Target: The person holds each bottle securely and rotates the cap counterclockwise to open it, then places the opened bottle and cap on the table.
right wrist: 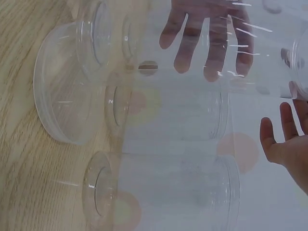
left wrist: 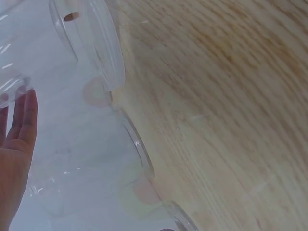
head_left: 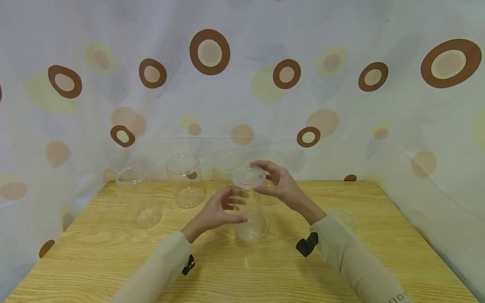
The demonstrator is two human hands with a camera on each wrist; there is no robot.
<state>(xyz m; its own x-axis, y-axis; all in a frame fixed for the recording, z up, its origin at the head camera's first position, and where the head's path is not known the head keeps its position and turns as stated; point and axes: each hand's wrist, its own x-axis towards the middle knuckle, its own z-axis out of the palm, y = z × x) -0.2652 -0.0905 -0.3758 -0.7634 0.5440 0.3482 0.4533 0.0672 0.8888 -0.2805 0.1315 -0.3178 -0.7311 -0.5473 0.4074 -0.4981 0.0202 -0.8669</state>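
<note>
1. Head view: a clear plastic jar (head_left: 248, 206) is seen standing upright on the wooden table (head_left: 341, 261), near the middle of it. The jar is a see-through cylinder with a round base, and a clear lid (head_left: 248, 176) sits on its top.
2. Counted in the head view: two open jars at the left, (head_left: 139, 198) and (head_left: 185, 182), and two more behind the hands, (head_left: 224, 168) and (head_left: 270, 185), partly hidden. With the one between the hands, that makes five jars. One loose lid (head_left: 342, 216) lies flat on the table just beside the right sleeve.
3. The left hand (head_left: 217, 212) is set against the jar's left side at mid-height, its fingers spread and curved towards the wall; the thumb lies low, near the base. Whether the fingers press on the wall cannot be told.
4. The right hand (head_left: 278, 183) is held at the jar's top, on the right side, with fingertips (head_left: 259, 165) curled over the lid's rim and the thumb under it.
5. Right wrist view: the left hand's fingers (right wrist: 216, 38) show through the clear wall, spread apart.
</note>
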